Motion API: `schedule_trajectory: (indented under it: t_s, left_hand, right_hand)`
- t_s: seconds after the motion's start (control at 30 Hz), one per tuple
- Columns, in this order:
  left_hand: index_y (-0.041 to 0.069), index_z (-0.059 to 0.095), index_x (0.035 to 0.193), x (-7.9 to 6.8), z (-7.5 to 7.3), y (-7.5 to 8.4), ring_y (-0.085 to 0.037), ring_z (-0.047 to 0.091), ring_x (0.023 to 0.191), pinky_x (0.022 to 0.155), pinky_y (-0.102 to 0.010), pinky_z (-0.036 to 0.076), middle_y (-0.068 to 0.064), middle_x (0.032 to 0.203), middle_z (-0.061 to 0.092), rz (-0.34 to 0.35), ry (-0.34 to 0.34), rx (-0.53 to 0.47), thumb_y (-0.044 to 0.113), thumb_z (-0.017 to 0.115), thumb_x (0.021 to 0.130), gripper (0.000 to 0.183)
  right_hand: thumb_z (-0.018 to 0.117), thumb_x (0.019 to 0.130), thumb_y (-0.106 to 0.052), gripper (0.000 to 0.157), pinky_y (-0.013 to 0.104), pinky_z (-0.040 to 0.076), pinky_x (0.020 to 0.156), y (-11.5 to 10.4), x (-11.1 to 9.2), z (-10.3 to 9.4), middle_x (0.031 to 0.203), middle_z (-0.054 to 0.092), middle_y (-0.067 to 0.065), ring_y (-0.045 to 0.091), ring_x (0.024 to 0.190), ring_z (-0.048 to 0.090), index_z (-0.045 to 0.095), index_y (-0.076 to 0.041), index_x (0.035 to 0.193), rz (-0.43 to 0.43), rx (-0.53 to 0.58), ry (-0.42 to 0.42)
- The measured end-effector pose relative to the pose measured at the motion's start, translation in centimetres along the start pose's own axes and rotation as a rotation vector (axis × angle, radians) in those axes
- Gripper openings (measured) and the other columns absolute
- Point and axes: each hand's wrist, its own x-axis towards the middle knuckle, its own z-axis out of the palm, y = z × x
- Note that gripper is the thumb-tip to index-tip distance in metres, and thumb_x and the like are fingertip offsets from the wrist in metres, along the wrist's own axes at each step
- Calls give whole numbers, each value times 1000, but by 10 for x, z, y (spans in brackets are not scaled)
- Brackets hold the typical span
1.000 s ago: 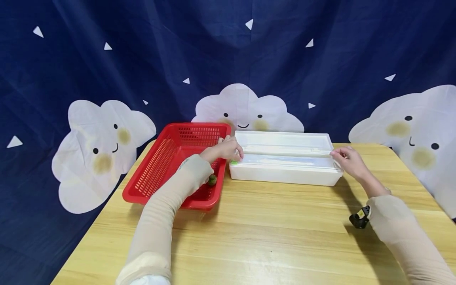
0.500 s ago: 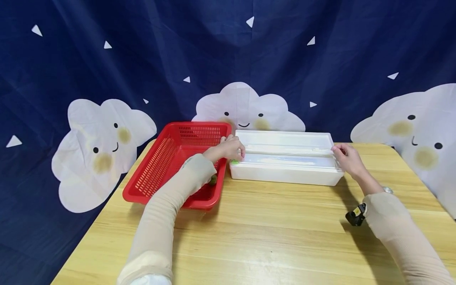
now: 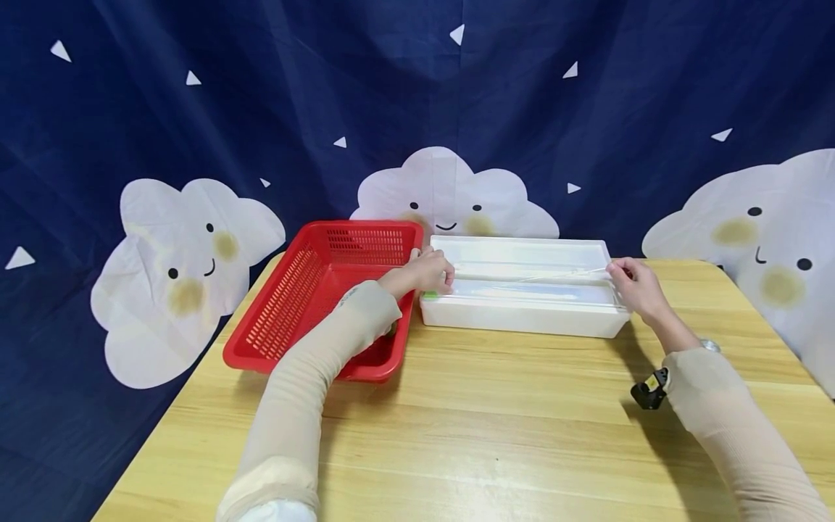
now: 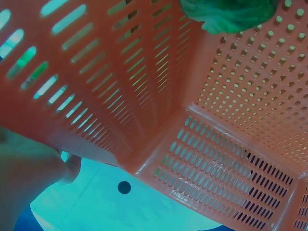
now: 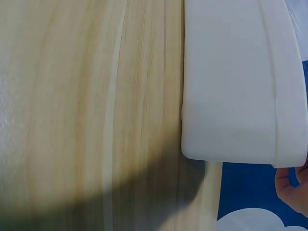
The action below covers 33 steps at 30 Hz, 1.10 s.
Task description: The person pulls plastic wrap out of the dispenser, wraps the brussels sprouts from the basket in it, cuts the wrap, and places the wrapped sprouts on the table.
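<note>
A long white cling film box point(image 3: 522, 319) stands on the table with its lid point(image 3: 522, 250) tipped back. Across its top lies clear cling film point(image 3: 554, 277), whose edge rises slightly toward the right. At the right end, my right hand point(image 3: 638, 290) pinches that edge between thumb and forefinger. My left hand point(image 3: 427, 272) is at the left end, fingers curled at the film's other corner, beside a small green piece point(image 3: 430, 294); its fingertips are partly hidden. In the right wrist view, curled fingers point(image 5: 291, 192) show just past the box's end.
A red slotted basket point(image 3: 277, 312) sits left of the box, under my left forearm. Inside it, mostly hidden by the sleeve, is something green and leafy point(image 4: 231, 14). The wooden table point(image 3: 496, 406) reaches back to a blue cloud-print curtain point(image 3: 509, 87).
My right hand has lifted slightly, raising the film's right edge off the box. My left hand has shifted a little to the right. The box and basket stay in place.
</note>
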Motion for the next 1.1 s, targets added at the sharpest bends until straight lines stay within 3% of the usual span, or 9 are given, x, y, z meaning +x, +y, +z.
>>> schedule_trajectory:
  t_s: [0.27, 0.5, 0.77, 1.1]
  left_hand:
    - [23, 64, 84, 3, 2, 8, -20, 40, 99, 86, -40, 27, -1, 95, 53, 2, 24, 46, 43, 60, 84, 21]
    - [21, 60, 90, 7, 2, 21, -19, 41, 98, 84, -39, 29, 0, 95, 53, 25, 36, 68, 53, 55, 84, 32]
    - [20, 62, 92, 9, 3, 22, -19, 43, 96, 84, -38, 31, 0, 96, 54, 28, 41, 119, 32, 58, 87, 14]
    - [20, 67, 86, 4, 1, 13, -21, 45, 97, 84, -39, 32, -3, 96, 56, -33, 64, 119, 25, 59, 86, 9]
  right_hand:
    - [41, 97, -21, 32, 13, 31, 62, 0, 0, 0, 87, 45, 9, 6, 75, 38, 51, 9, 94, 30, 2, -13]
    - [42, 96, -21, 32, 12, 33, 61, -1, 0, 1, 82, 46, -3, 2, 73, 39, 52, 10, 95, 37, 34, 5]
    - [41, 97, -19, 33, 11, 33, 62, 1, 1, 0, 78, 44, -16, -1, 73, 38, 52, 12, 100, 13, 56, 2]
    - [40, 97, -23, 36, 12, 33, 62, 0, 0, -2, 83, 45, -8, 2, 75, 38, 51, 10, 102, 38, 44, -23]
